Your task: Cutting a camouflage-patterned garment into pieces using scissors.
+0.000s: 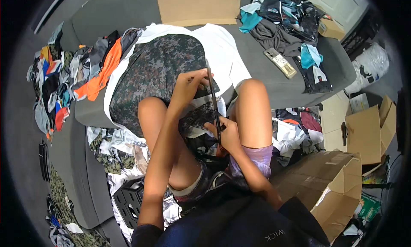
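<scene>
Centrally, a long pair of scissors point(213, 103) is running upright across the person's lap, its blades lying over a camouflage-print garment point(156, 73) with white edging that is spreading from the knees onto the grey couch point(282, 82). The right hand point(227, 135) is wrapping shut around the scissor handles at the lower end. The left hand point(188, 86) is closing its fingers on the fabric just beside the blade tips. Further out, a heap of coloured cloth scraps point(68, 76) is lying at the left, flat cardboard point(199, 6) is resting beyond the garment, and open cardboard boxes point(342, 183) are standing at the right.
</scene>
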The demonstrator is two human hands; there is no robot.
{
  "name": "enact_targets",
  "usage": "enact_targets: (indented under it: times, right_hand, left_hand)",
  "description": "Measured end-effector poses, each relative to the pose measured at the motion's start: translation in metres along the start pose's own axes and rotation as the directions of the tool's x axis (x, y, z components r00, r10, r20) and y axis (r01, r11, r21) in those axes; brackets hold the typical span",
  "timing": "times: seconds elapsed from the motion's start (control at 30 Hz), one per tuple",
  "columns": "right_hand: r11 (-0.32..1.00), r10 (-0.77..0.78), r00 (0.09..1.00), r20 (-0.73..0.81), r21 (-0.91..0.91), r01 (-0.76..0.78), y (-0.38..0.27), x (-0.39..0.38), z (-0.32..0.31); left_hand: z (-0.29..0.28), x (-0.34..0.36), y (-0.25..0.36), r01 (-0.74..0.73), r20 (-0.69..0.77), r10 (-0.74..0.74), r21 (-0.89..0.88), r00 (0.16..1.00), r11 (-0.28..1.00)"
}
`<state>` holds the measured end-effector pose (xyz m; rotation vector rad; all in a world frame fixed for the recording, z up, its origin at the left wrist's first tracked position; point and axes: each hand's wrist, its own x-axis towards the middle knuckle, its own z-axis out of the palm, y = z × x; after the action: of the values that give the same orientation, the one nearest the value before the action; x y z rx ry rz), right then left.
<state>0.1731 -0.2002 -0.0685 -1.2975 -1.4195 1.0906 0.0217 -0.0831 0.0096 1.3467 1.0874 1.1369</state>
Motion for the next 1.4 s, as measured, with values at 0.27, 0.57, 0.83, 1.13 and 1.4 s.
enact_targets:
  times: [0.27, 0.57, 0.83, 1.13, 1.4]
  right_hand:
    - [0.888, 0.115, 0.991, 0.064, 0.44, -0.131, 0.004, -0.015, -0.012]
    - [0.925, 0.091, 0.996, 0.025, 0.367, -0.094, 0.079, -0.009, -0.051]
    - [0.988, -0.057, 0.997, -0.055, 0.142, 0.065, 0.119, -0.009, -0.077]
    - [0.957, 0.104, 0.988, 0.112, 0.261, -0.131, 0.122, 0.004, -0.072]
    - [0.974, -0.045, 0.98, 0.191, 0.226, 0.001, 0.121, 0.006, -0.075]
  left_hand:
    - [0.003, 0.037, -0.059, -0.43, 0.296, 0.321, 0.473, 0.9, 0.769]
    - [0.023, 0.04, -0.06, -0.3, 0.298, 0.071, 0.858, 0.952, 0.418]
    - [0.054, 0.099, -0.07, -0.334, 0.321, 0.103, 0.843, 0.941, 0.423]
    - [0.068, 0.17, -0.065, -0.331, 0.398, -0.196, 0.894, 0.896, 0.303]
    - [0.067, 0.194, -0.091, -0.393, 0.431, -0.114, 0.884, 0.895, 0.254]
